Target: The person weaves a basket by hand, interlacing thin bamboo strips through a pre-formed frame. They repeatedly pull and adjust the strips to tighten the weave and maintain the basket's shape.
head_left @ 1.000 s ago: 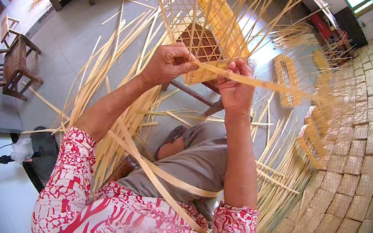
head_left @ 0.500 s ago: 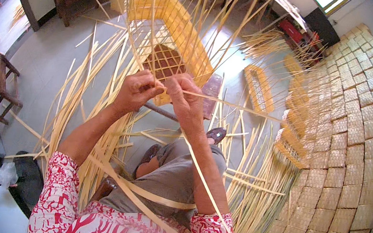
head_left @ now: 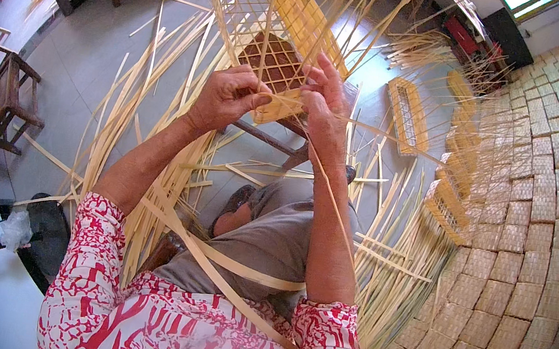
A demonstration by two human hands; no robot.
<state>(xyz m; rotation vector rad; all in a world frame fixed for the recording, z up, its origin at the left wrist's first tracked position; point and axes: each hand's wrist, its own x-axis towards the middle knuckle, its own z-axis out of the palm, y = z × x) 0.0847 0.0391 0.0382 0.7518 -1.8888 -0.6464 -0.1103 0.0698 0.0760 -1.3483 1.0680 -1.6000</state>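
Head view: both hands pinch the near rim of the half-woven bamboo basket [head_left: 270, 43], left hand [head_left: 222, 97] and right hand [head_left: 323, 101] closed on one strip [head_left: 334, 197] running back toward the lap.

Pale yellow bamboo strips [head_left: 156, 127] w/ open-lattice basket [head_left: 273, 22] in the same straw colour, just above fingertips. Sleeves [head_left: 98, 277] red-and-white, blotchy leaf print, well below fingers. Trousers [head_left: 286, 226] plain grey-brown. Stacked woven panels [head_left: 516, 282] right of fingers: tan checker weave. Floor [head_left: 86, 66] dull grey. Chair [head_left: 9, 98] left: dark brown wood.
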